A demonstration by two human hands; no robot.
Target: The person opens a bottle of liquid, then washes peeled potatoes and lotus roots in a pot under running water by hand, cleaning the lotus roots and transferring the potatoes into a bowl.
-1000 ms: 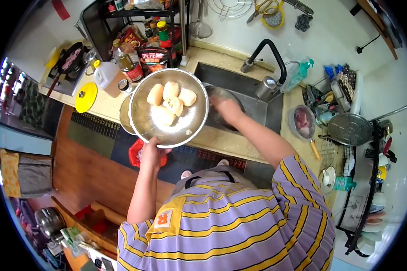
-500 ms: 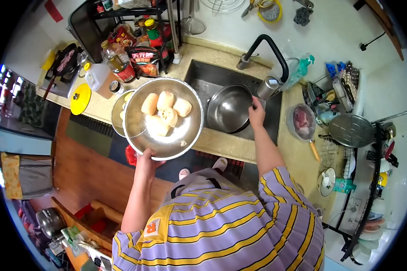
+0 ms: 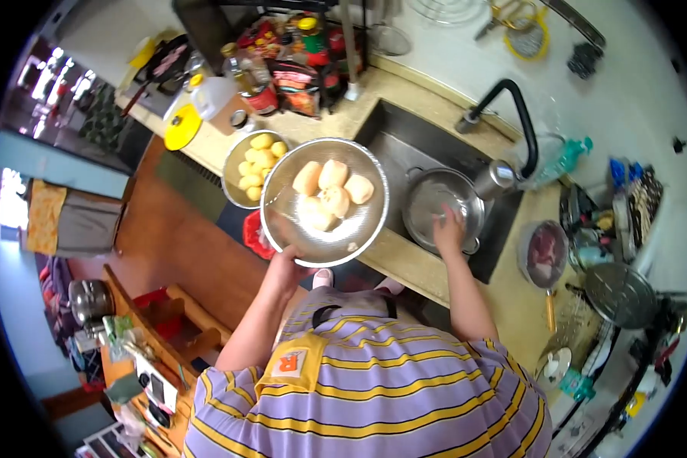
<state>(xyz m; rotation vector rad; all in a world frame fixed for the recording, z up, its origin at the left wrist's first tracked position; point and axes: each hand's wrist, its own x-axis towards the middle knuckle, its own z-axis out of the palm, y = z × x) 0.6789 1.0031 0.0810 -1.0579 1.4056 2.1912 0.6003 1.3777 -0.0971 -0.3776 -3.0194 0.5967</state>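
Observation:
My left hand (image 3: 286, 269) grips the near rim of a perforated metal colander (image 3: 366, 229), tilted slightly, over the counter's front edge. Several peeled lotus root pieces (image 3: 333, 200) lie in it; one shows its holes. In the sink (image 3: 404, 145) sits a steel pot (image 3: 427, 225) with two side handles. Over the pot's near side is my right hand (image 3: 450, 233), its fingers stretched into the pot and slightly blurred, with nothing visible in them. Left of the colander stands a bowl of peeled potatoes (image 3: 256, 164), partly hidden by the colander.
A black faucet (image 3: 523, 107) arches over the sink beside a metal cup (image 3: 496, 179). On the right counter is a strainer with raw meat (image 3: 546, 256), its handle pointing toward me. Bottles, a jug (image 3: 212, 98) and a yellow lid (image 3: 182, 127) line the left counter.
My right hand has left the pot's right-hand rim and moved over its near side. The pot has turned, showing its handles. The view has shifted left, revealing more of the potatoes.

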